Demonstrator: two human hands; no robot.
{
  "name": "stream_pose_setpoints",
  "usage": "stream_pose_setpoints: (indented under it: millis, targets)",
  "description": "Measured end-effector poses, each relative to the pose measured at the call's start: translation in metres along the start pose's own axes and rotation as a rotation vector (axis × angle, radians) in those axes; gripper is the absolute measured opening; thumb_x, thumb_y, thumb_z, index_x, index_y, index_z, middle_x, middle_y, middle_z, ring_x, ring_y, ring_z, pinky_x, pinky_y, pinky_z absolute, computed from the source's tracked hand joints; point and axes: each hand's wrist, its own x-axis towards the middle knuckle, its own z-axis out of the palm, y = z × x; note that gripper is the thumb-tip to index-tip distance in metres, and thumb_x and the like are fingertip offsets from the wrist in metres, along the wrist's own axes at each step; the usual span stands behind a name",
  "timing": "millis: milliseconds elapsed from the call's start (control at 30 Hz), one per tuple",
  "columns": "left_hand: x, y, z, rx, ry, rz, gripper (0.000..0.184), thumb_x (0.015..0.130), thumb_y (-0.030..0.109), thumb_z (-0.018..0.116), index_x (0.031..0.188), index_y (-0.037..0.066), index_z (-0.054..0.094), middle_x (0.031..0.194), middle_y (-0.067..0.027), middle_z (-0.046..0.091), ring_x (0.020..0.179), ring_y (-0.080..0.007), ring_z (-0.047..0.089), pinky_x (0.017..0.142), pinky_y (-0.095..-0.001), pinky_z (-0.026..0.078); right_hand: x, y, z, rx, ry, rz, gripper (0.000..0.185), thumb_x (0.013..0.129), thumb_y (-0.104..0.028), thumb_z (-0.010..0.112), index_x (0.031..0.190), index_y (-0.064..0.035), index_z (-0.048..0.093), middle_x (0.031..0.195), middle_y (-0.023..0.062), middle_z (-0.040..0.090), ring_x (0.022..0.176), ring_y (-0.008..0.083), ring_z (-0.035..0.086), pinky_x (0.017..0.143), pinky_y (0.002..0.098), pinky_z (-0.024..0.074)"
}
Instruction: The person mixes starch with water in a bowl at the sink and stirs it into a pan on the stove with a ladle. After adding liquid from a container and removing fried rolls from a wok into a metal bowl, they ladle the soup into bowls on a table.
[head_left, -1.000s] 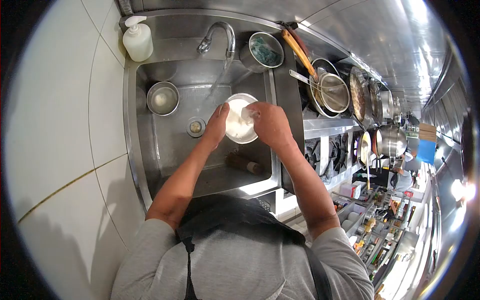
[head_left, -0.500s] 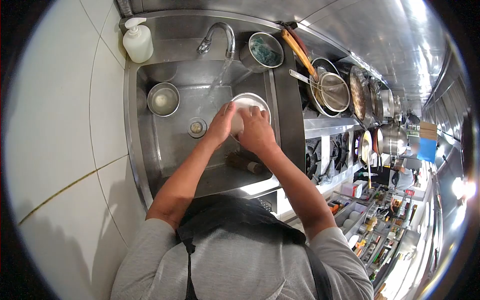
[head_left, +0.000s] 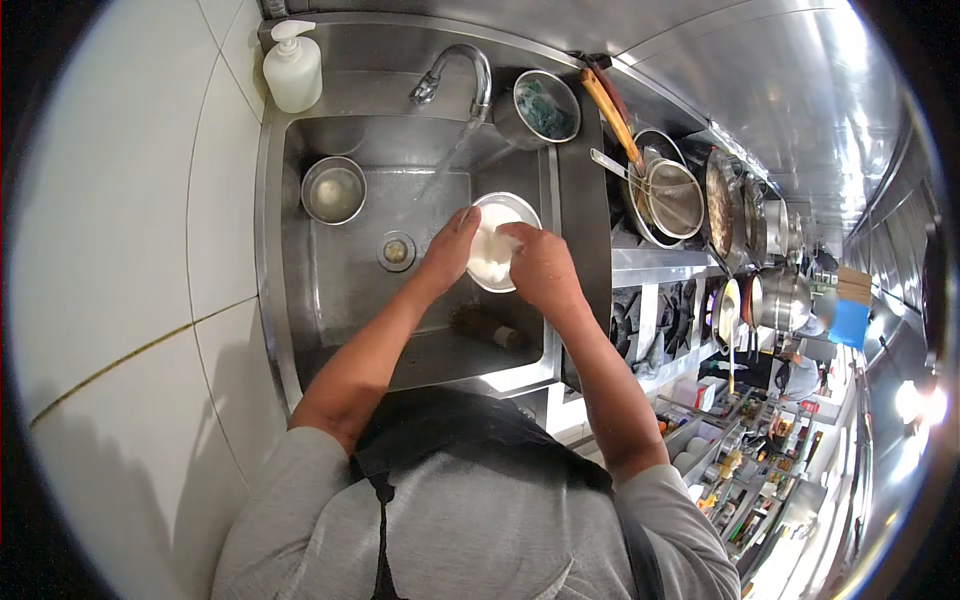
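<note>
A round metal bowl point(head_left: 490, 284) with white, cloudy contents is held over the right part of the sink point(head_left: 345, 290). My left hand point(head_left: 453, 245) grips its left rim, thumb on the upper edge. Over the bowl's right side, my right hand point(head_left: 545, 268) has its fingers curled in toward the white contents. Its fingertips are partly hidden, so what they close on cannot be made out. Water runs from the faucet point(head_left: 455, 65) into the sink, above and left of the bowl. Below the hands lies a brush point(head_left: 487, 328) with a brown handle.
A small metal bowl point(head_left: 334, 190) stands at the sink's left, near the drain point(head_left: 396, 251). A pump bottle point(head_left: 293, 75) and a metal pot point(head_left: 538, 110) with a green scouring pad flank the faucet. To the right are strainers point(head_left: 672, 197), pans and stove burners point(head_left: 655, 320).
My right hand has shifted right across the bowl and its fingers have curled, uncovering more of the white contents. My left hand keeps its hold on the rim. The view has shifted slightly.
</note>
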Motion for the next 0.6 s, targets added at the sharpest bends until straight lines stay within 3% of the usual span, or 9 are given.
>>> stream_pose_setpoints:
  millis: [233,433,467,600]
  targets:
    - [-0.008,0.009,-0.001,-0.052,0.004,-0.048,0.069,0.108,0.055,0.036,0.145,-0.003,0.047,0.138,-0.0183,0.059,0.125,-0.0247,0.055,0.109,-0.0356,0.039,0.002,-0.006,-0.018,0.042,0.047,0.01,0.026,0.083,-0.003,0.06,0.103,-0.0076,0.076,0.098,0.0218,0.073,0.094,0.0388,0.071,0.087,0.0443,0.0562]
    - [-0.01,0.013,-0.001,-0.059,0.001,-0.043,0.071,0.107,0.056,0.036,0.144,-0.003,0.048,0.139,-0.0177,0.058,0.126,-0.0245,0.054,0.109,-0.0354,0.039,-0.002,0.014,0.012,-0.057,0.065,-0.097,0.025,0.083,-0.004,0.061,0.103,-0.0069,0.075,0.101,0.0196,0.073,0.094,0.0381,0.071,0.088,0.0428,0.0569]
    - [-0.01,0.012,-0.001,-0.065,-0.003,-0.038,0.071,0.107,0.057,0.036,0.143,-0.003,0.049,0.139,-0.0175,0.058,0.125,-0.0245,0.054,0.109,-0.0355,0.039,-0.004,0.012,0.014,-0.002,0.002,-0.091,0.031,0.083,-0.006,0.062,0.113,-0.0081,0.072,0.113,0.0203,0.07,0.108,0.0389,0.066,0.097,0.044,0.0532]
    - [-0.003,-0.002,-0.005,-0.07,-0.018,0.029,0.072,0.107,0.058,0.036,0.142,-0.003,0.05,0.138,-0.016,0.058,0.125,-0.0236,0.053,0.109,-0.0357,0.039,-0.01,0.008,0.038,-0.172,0.093,-0.165,0.046,0.085,-0.01,0.065,0.131,-0.01,0.063,0.133,0.0224,0.06,0.129,0.0426,0.049,0.112,0.0496,0.0404]
